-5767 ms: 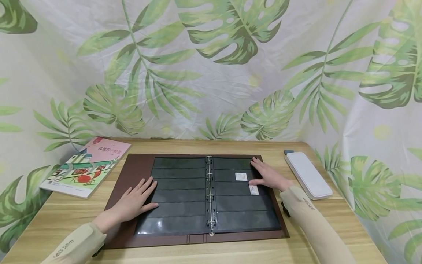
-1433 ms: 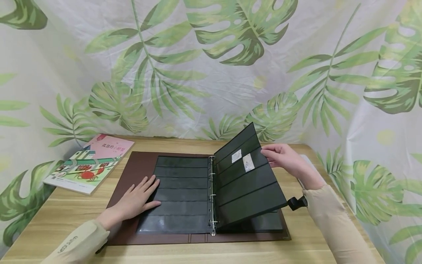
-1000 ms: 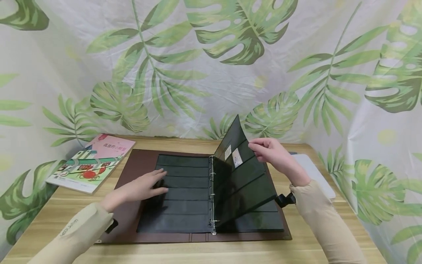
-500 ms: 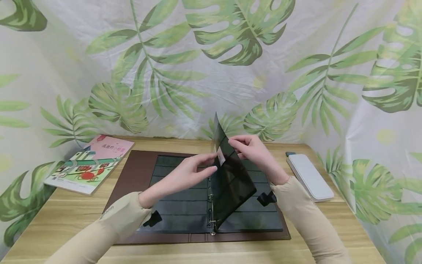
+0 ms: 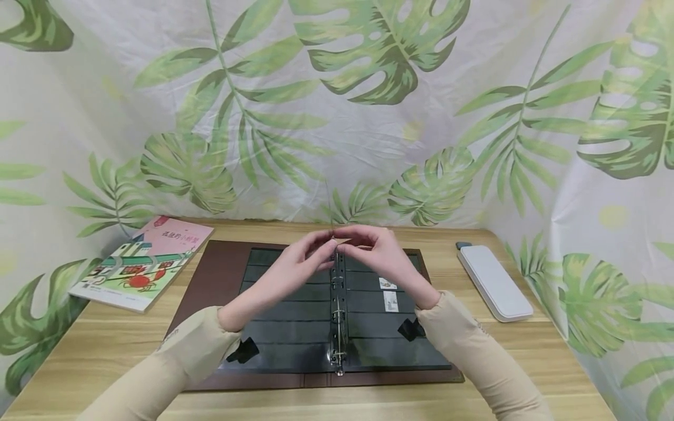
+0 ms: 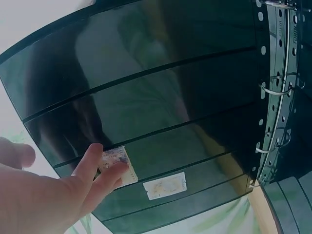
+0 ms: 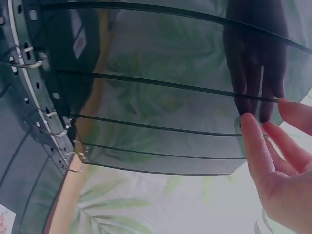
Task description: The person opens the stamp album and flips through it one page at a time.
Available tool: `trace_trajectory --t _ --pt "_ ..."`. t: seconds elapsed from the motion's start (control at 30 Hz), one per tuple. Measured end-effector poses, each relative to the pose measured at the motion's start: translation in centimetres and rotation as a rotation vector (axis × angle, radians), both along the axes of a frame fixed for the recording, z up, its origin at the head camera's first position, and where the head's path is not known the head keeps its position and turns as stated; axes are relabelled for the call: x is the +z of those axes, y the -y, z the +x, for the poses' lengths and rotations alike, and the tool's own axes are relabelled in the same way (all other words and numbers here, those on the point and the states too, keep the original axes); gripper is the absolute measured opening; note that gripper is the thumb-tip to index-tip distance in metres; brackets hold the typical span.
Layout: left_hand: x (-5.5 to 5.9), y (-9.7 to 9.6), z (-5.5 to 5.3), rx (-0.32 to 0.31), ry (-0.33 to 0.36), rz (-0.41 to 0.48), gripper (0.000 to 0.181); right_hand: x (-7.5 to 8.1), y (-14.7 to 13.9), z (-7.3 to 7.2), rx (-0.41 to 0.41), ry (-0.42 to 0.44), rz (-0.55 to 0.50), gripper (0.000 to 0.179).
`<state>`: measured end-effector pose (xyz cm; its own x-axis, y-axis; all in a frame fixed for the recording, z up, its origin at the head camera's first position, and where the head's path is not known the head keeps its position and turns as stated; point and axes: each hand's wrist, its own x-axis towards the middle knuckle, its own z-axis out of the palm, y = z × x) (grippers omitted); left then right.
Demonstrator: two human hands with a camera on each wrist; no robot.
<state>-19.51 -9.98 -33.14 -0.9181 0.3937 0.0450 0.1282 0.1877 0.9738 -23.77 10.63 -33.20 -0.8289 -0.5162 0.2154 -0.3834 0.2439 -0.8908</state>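
Page (image 6: 161, 117) of ring binder stands near-upright at centre of head frame, rooted in the rings (image 5: 339, 316); in L wrist view, L hand (image 5: 295, 266) has 2 fingertips on a stamp (image 6: 117, 155) low-left, 2nd stamp (image 6: 165, 185) just right, while R hand (image 5: 381, 254) has fingertips on the opp. face – can't tell if either pinches the page. Brown cover (image 5: 216, 257) lies open beneath, 2 more stamps on R-side page, pink/green book (image 5: 142, 263) mid-left, white case (image 5: 495, 280) mid-right, all on wood table (image 5: 568, 386).
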Motion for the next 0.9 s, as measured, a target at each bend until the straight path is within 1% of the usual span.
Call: trace_trajectory --t 0.1,0.17,0.23,0.33,0.4,0.53,0.63,0.7,0.77,0.9 --pt "-0.1 0.6 -0.2 0.021 0.025 0.012 0.069 -0.6 0.4 0.2 0.017 -0.084 0.023 0.036" --pt "-0.1 1.0 -0.2 0.030 0.032 0.014 0.065 -1.0 0.5 0.4 0.040 -0.106 0.027 0.038" --pt "-0.1 1.7 -0.2 0.043 0.030 -0.004 0.060 -1.4 0.4 0.4 0.057 -0.126 0.041 0.041" --pt "-0.1 3.0 0.0 0.067 0.015 -0.061 0.054 -2.1 0.0 0.3 0.064 -0.140 0.077 0.043" --pt "-0.1 4.0 0.3 0.089 -0.006 -0.115 0.053 -2.7 -0.5 0.0 0.057 -0.157 0.106 0.043" --pt "-0.5 6.2 0.6 0.123 -0.048 -0.178 0.053 -4.2 -2.0 -0.8 0.030 -0.198 0.161 0.044" --pt "-1.2 7.9 0.8 0.146 -0.064 -0.230 0.054 -5.3 -3.5 -1.3 0.000 -0.196 0.211 0.045" --pt "-1.9 9.0 1.1 0.163 -0.073 -0.270 0.054 -6.1 -4.5 -1.7 -0.029 -0.183 0.248 0.046" --pt "-2.6 9.9 1.3 0.174 -0.073 -0.289 0.054 -6.9 -5.6 -2.2 -0.059 -0.174 0.286 0.047" --pt "-4.2 11.4 1.6 0.183 -0.036 -0.267 0.053 -8.8 -7.8 -3.4 -0.102 -0.174 0.348 0.049"
